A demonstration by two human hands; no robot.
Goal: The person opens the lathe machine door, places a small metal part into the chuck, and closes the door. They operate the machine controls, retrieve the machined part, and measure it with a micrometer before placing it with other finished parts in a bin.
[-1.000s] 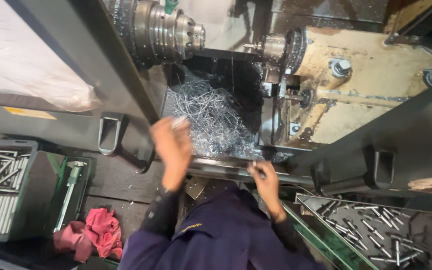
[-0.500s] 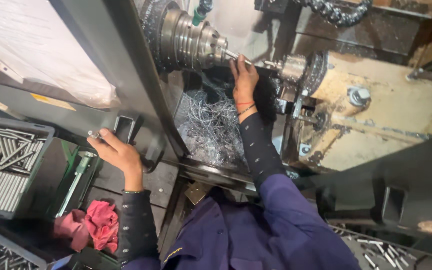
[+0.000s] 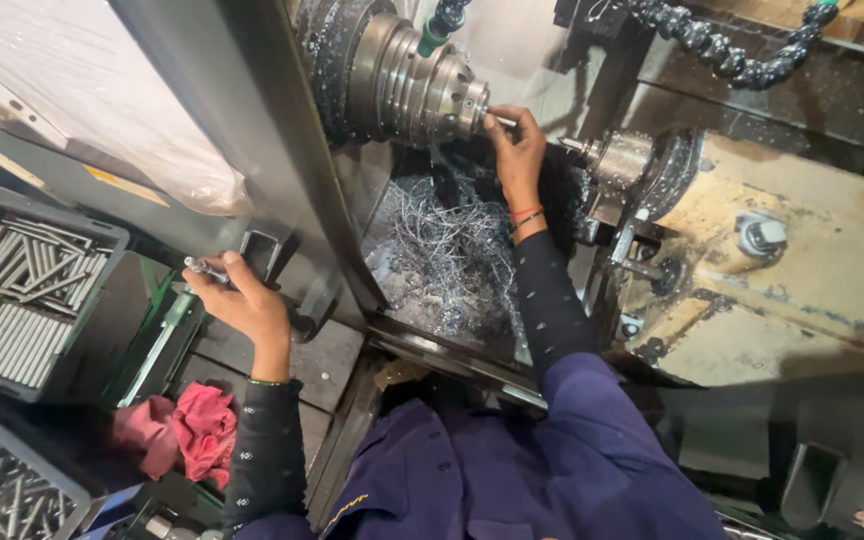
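Observation:
I lean into a lathe. My right hand [image 3: 514, 150] reaches up to the steel chuck [image 3: 414, 88], and its fingers pinch a thin metal rod [image 3: 501, 122] at the chuck's face. My left hand [image 3: 240, 300] is down at the left, outside the machine's enclosure. It is closed around a short metal pin [image 3: 198, 266] whose end sticks out past the fingers. Below the chuck lies a tangle of silvery metal shavings [image 3: 447, 255].
A black crate of grey metal rods [image 3: 17, 290] stands at the left, with another bin of parts [image 3: 2, 495] below it. A pink rag [image 3: 187, 430] lies near my left elbow. The tan turret block [image 3: 802, 260] sits to the right, and a black segmented hose [image 3: 722, 45] hangs above.
My right hand has gone from the lathe's front edge up to the chuck. My left hand has swung down and left, away from the shavings, and holds a pin.

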